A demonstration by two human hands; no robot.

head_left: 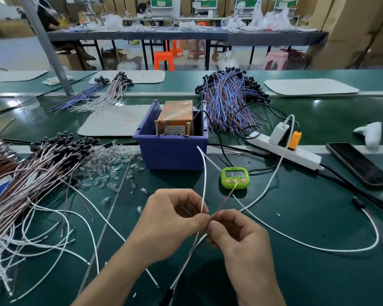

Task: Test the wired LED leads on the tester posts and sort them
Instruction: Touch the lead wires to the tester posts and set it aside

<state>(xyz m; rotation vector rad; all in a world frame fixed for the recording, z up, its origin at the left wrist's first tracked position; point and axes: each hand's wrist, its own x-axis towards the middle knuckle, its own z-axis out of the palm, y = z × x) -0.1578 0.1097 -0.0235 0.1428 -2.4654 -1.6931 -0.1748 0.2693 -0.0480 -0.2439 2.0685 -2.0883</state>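
Head view: before the blue bin point(170, 155), left hand point(170, 217) pinches the white lead point(204, 184), right hand point(241, 237) the brown lead point(227, 198); best spread both tips to match the bin's tester posts point(188, 129).

A single wide-angle camera sits on the person's head and looks forward and down over the green bench point(296, 217). It is close to the work. The left hand point(175, 219), pinching a white wire point(204, 184), and the right hand point(237, 237), pinching a brown wire point(227, 198), fill the lower middle, with the forearms entering from the bottom edge. The blue bin point(170, 151) stands just beyond them at centre. The far tables point(142, 35) cross the top, and straight edges bow near the borders.
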